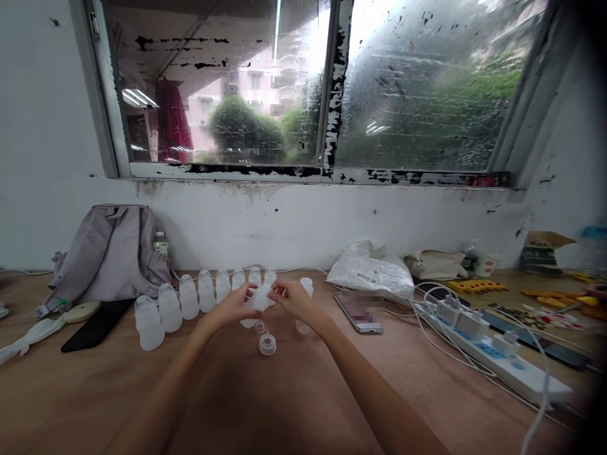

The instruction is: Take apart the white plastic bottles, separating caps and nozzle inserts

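Evidently the bottle (259, 297) was a light thing: it was held up just above the surface (227, 398), between the two hands, in front of the far end of a row (190, 298) of pale, dome-topped bottles. The left hand (241, 302) was curved around its side, thumb low and fingers high, the gap about as wide as the body. The right hand (290, 297) had its fingertips bunched narrowly against the other side; whether they pinched or only steadied it, I could not tell. The milky wall looked like thin plastic, probably smooth and a little slippery, stiff enough to keep its shape yet likely to give under a hard squeeze. Unlikely to shatter, it would probably tip or roll easily if let go askew. The best hold seemed to be round the middle of the body with light, even pressure. Below the hands lay a clear ring (259, 326) and, nearer the wearer, a cap (268, 344), both small and better suited to a fingertip grip at the rim. A phone (358, 313) lay to the right.
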`<state>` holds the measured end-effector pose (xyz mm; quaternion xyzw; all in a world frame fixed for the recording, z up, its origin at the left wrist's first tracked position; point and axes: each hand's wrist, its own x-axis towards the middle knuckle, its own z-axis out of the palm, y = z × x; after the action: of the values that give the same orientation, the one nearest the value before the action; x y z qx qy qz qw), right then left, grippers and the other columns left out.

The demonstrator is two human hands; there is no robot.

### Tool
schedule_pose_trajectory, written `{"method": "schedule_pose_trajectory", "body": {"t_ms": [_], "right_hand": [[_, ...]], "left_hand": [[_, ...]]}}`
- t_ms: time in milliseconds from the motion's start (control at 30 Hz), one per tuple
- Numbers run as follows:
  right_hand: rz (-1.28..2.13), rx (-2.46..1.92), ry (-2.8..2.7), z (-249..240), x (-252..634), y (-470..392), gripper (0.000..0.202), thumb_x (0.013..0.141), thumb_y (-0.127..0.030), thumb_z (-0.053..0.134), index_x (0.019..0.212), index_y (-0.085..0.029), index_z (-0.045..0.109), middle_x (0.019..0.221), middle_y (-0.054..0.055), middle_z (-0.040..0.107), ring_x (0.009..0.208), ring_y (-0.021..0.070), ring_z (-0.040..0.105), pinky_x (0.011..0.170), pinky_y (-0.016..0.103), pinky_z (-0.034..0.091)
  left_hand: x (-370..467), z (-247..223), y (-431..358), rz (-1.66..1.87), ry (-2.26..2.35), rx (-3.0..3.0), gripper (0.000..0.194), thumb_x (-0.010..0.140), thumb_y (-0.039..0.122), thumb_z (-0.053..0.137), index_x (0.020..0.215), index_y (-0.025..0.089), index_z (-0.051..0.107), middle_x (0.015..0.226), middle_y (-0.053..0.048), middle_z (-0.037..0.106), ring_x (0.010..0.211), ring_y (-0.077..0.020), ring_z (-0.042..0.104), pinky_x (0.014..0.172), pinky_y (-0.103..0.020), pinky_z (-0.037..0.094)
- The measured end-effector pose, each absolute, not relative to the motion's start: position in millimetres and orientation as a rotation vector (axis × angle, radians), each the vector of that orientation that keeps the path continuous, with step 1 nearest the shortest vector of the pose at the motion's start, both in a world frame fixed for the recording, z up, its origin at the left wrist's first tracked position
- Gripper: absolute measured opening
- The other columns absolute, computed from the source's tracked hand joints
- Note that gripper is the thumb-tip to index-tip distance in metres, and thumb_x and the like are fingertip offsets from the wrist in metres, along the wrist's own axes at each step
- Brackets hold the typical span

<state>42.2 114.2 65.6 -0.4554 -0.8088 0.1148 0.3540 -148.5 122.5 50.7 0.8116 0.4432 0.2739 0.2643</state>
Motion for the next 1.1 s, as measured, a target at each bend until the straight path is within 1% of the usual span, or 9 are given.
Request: {"method": "schedule_pose_trajectory", "body": {"t_ms": [67,133,233,367,500,567,767,1000,1100], "right_hand": [[0.2,-1.252,-2.072,67.5,49.3,118.1,0.01,0.076,-0.027,0.054,0.074,-0.018,0.058,0.066,-0.001,0.056,0.06,0.0101,0.05,0.055,0.02,0.034],[0.052,-1.337,-2.037,68.8,58.9,125.1,0.01,0.077,-0.027,0.053,0.077,-0.019,0.059,0.074,0.0,0.055,0.065,0.0107,0.05,0.058,0.02,0.034],[-0.183,-1.442,-2.053,69.5,71.7,139.7,0.01,0.078,-0.027,0.053,0.081,-0.021,0.061,0.085,0.003,0.053,0.077,0.0133,0.05,0.067,0.023,0.034],[-0.385,-1.607,-2.142,65.3,76.9,161.2,0.013,0.077,-0.029,0.055,0.086,-0.023,0.061,0.097,0.006,0.053,0.093,0.0196,0.045,0.074,0.028,0.031],[-0.387,-1.728,-2.244,55.8,75.1,179.6,0.013,0.079,-0.026,0.052,0.088,-0.021,0.06,0.098,0.007,0.057,0.096,0.0209,0.044,0.075,0.031,0.029],[-0.372,-1.754,-2.254,50.8,74.8,186.3,0.013,0.079,-0.024,0.051,0.087,-0.02,0.06,0.096,0.008,0.059,0.096,0.0213,0.044,0.075,0.032,0.029],[-0.339,-1.821,-2.235,41.8,76.0,196.8,0.015,0.078,-0.021,0.051,0.091,-0.019,0.056,0.099,0.01,0.059,0.099,0.0227,0.044,0.077,0.035,0.028],[-0.335,-1.848,-2.132,46.0,73.9,184.9,0.034,0.077,-0.027,0.053,0.108,-0.018,0.044,0.105,0.013,0.055,0.102,0.0257,0.043,0.079,0.037,0.03],[-0.319,-1.686,-2.074,43.8,63.5,164.8,0.026,0.081,-0.024,0.045,0.106,-0.017,0.045,0.106,0.011,0.053,0.102,0.0217,0.043,0.081,0.033,0.031]], "left_hand": [[-146.0,48.3,122.1,0.82,1.198,2.211,0.08,0.061,0.044,0.064,0.126,0.015,0.027,0.12,-0.013,0.045,0.111,-0.0234,0.043,0.088,-0.032,0.037],[-145.0,48.1,120.7,0.87,1.205,2.267,0.08,0.063,0.043,0.062,0.128,0.015,0.026,0.13,-0.014,0.035,0.118,-0.0237,0.034,0.095,-0.033,0.031],[-144.0,52.8,115.9,0.824,1.199,2.365,0.059,0.068,0.041,0.058,0.12,0.019,0.04,0.123,-0.01,0.043,0.114,-0.0224,0.039,0.095,-0.033,0.03],[-138.3,55.9,109.6,0.719,1.263,2.456,0.036,0.069,0.038,0.057,0.1,0.02,0.055,0.104,-0.006,0.054,0.099,-0.021,0.048,0.084,-0.03,0.037],[-128.8,44.2,108.8,0.501,1.304,2.471,0.03,0.068,0.037,0.056,0.092,0.018,0.058,0.089,-0.004,0.059,0.081,-0.0175,0.054,0.069,-0.024,0.04],[-124.3,35.9,109.3,0.389,1.327,2.473,0.032,0.067,0.038,0.056,0.091,0.018,0.059,0.086,-0.004,0.06,0.077,-0.0179,0.055,0.064,-0.024,0.04],[-116.7,18.3,111.5,0.27,1.354,2.548,0.028,0.066,0.035,0.058,0.088,0.019,0.06,0.085,-0.005,0.063,0.078,-0.0203,0.057,0.063,-0.025,0.04],[-113.8,13.0,110.3,0.213,1.379,2.55,0.019,0.064,0.029,0.058,0.08,0.018,0.06,0.08,-0.006,0.062,0.073,-0.0212,0.057,0.058,-0.026,0.039],[-112.9,13.1,107.4,0.203,1.378,2.552,0.018,0.064,0.027,0.058,0.078,0.017,0.06,0.079,-0.007,0.061,0.073,-0.0219,0.057,0.058,-0.026,0.039]]}}
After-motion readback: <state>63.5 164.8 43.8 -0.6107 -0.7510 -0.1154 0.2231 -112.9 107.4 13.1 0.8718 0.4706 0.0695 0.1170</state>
